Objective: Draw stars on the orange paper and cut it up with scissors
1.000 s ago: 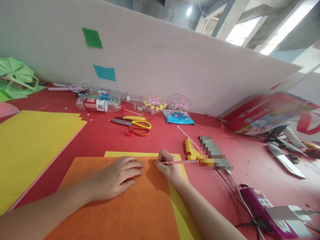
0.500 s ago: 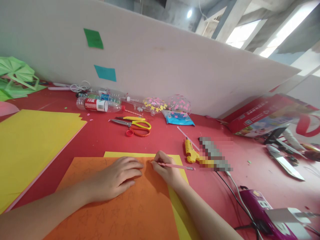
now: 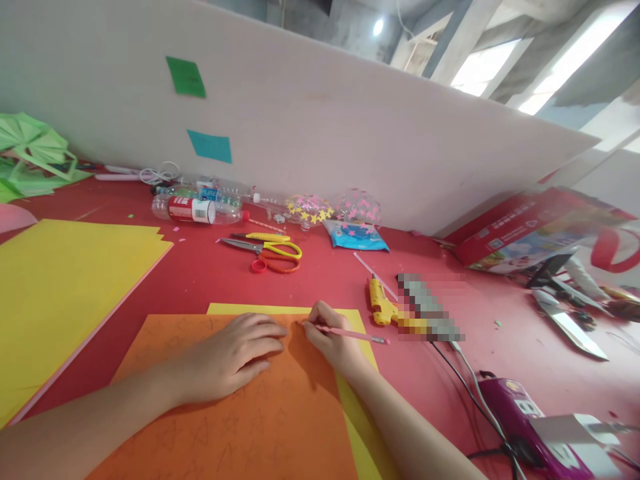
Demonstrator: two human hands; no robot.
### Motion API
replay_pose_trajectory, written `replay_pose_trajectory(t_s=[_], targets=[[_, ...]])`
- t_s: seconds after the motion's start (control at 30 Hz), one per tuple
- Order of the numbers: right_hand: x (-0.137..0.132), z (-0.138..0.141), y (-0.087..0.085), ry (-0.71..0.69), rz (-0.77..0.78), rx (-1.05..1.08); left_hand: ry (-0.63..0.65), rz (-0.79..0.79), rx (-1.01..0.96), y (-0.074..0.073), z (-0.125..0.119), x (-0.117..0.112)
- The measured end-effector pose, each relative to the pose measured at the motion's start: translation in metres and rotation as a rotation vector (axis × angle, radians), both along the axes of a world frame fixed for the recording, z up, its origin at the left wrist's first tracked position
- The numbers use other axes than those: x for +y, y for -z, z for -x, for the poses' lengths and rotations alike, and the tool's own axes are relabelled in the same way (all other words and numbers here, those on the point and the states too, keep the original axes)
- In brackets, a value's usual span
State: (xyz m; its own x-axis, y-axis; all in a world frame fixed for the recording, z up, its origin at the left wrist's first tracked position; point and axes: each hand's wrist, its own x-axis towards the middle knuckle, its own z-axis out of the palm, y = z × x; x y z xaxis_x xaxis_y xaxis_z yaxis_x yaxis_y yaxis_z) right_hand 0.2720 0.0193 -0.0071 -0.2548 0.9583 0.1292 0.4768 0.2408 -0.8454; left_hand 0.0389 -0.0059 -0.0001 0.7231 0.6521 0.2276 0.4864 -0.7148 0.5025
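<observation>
While our left hand [image 3: 235, 357] lies flat and open on the orange paper [image 3: 280, 427], our right hand [image 3: 333, 340] pinches a pink pencil [image 3: 350, 333]. Its tip touches the paper's far edge, just right of our left hand. Its long body points right, toward the yellow glue gun [image 3: 383, 307].

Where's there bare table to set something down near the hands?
Bare red table lies between the yellow stack, scissors and orange sheet; another patch lies in front of the box, right of the glue gun. Crowded: bottles along the wall, and around the power strip.
</observation>
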Motion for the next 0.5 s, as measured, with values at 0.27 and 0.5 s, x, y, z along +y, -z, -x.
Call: replay_pose_trajectory(t_s=[0.27,0.5], targets=[[-0.003,0.002,-0.01,0.087,0.026,-0.012,0.011,0.001,0.023,0.003,0.001,0.001],[-0.002,0.003,-0.011,0.144,0.009,-0.011,0.015,0.001,0.039,0.002,0.0,0.0]])
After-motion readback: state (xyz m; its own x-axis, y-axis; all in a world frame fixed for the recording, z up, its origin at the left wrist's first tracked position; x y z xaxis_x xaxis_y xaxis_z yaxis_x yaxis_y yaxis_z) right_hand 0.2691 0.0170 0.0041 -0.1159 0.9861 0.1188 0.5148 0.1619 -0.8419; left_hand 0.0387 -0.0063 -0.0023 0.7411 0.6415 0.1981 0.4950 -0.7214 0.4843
